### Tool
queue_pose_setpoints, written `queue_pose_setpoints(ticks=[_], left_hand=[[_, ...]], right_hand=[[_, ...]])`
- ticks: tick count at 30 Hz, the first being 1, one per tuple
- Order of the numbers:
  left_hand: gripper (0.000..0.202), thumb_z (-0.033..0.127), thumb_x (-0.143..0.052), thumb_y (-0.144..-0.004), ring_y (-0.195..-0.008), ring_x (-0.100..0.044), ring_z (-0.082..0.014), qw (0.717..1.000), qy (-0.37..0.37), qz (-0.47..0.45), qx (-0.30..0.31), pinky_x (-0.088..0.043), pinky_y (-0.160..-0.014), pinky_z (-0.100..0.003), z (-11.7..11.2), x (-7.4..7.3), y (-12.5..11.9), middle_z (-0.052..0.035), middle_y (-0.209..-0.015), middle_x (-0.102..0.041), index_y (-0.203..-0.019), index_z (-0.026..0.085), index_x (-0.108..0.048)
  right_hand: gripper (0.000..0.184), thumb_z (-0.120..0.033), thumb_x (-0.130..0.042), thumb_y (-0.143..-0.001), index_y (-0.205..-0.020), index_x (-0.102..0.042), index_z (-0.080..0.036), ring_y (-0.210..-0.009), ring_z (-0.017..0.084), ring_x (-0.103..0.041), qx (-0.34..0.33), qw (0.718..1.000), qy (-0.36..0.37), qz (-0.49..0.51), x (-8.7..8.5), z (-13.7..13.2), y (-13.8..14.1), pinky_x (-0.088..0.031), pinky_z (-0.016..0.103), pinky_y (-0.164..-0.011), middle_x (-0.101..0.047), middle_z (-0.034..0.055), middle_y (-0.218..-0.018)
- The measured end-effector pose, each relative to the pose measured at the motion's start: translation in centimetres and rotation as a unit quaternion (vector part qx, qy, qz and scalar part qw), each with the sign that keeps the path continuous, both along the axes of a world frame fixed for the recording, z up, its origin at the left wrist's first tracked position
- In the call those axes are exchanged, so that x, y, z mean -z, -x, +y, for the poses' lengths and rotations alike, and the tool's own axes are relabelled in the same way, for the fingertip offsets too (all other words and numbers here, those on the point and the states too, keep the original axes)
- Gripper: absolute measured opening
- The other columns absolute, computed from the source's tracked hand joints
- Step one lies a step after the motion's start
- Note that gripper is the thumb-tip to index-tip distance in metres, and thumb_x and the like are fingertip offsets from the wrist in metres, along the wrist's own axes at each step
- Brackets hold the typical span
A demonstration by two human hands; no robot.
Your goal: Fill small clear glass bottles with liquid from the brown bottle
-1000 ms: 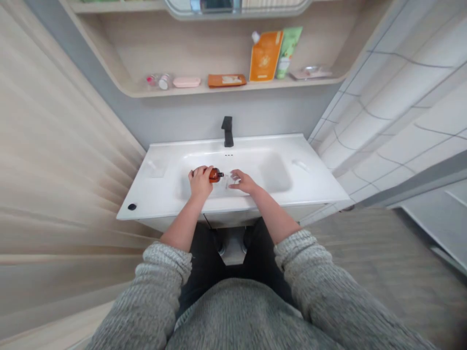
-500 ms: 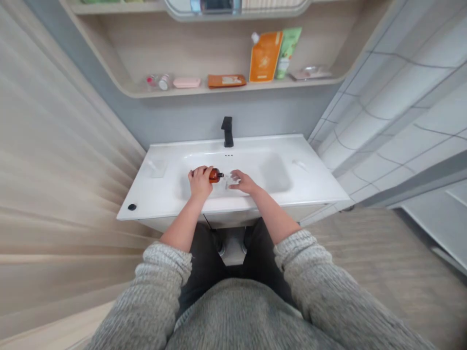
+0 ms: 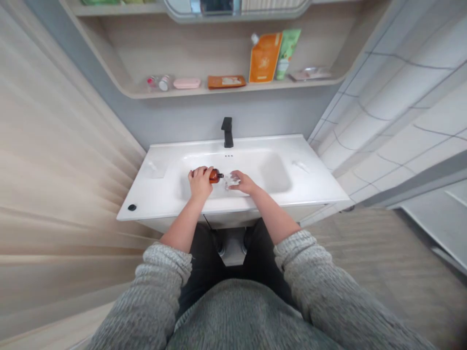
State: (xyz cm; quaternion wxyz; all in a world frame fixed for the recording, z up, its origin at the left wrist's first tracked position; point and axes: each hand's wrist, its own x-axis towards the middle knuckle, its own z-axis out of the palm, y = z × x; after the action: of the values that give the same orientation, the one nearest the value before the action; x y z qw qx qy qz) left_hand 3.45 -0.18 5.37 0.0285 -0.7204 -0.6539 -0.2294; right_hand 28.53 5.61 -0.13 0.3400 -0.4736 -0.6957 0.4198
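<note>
Bottle, small and brown, is lying tipped sideways over the sink, with the left hand wrapping its body. Judged light, rigid and smooth, likely slippery when wet; the body is offering surer hold than the narrow neck. Right hand is pinching a small clear container at the bottle's mouth.

The amber bottle lies tipped sideways above the front of the sink, its black neck meeting a clear little container.

bottle over sink, faucet behind, shelf above
</note>
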Motion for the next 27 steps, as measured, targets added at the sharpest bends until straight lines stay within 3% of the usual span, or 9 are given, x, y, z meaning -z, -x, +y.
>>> queue_pose_setpoints(ticks=[27], left_hand=[[0.066,0.012,-0.059,-0.096,-0.147,-0.059,-0.0378,1.0,-0.014,0.006,0.003,-0.027,-0.137,-0.062,-0.09,-0.15,0.08,-0.0151,-0.154,-0.069,-0.157,0.033,-0.069]], right_hand=[[0.074,-0.029,-0.102,-0.066,-0.134,-0.073,-0.027,-0.116,0.031,-0.078,0.0,1.0,-0.021,-0.015,-0.28,-0.04,-0.01,-0.062,0.05,-0.111,-0.081,0.0071,-0.124]])
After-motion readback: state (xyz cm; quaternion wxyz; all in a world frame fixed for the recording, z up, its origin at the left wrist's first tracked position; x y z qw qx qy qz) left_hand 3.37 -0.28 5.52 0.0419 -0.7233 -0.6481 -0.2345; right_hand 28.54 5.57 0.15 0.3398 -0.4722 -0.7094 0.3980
